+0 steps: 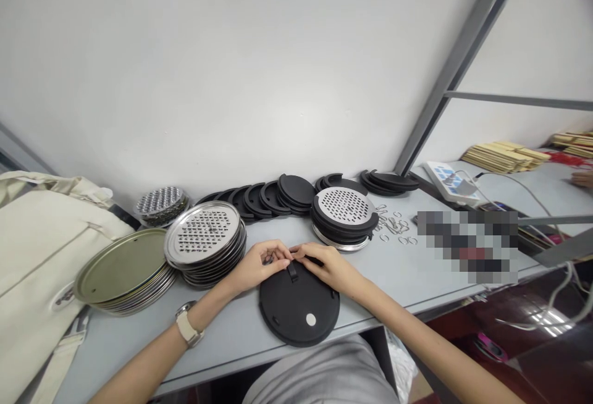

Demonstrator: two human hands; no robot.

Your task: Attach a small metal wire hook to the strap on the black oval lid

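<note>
A round black disc (299,311) lies at the table's front edge, with a white dot low on its face and a short black strap (292,272) at its far rim. My left hand (265,263) is closed in a pinch at the strap's far end. From the other side, my right hand (327,268) rests over the disc's rim, its fingers bent to meet the left fingertips. What lies between the right fingers is hidden. Just beyond my hands stands a stack of black round holders (345,231) topped by a perforated metal grater plate (347,205).
Left are stacked grater plates (204,234), olive round trays (125,265) and a cream bag (41,256). Black discs (296,193) line the wall. Loose metal rings (393,226) lie right of the holders. A metal post (454,70) rises at right; another person's hand (582,178) shows beyond.
</note>
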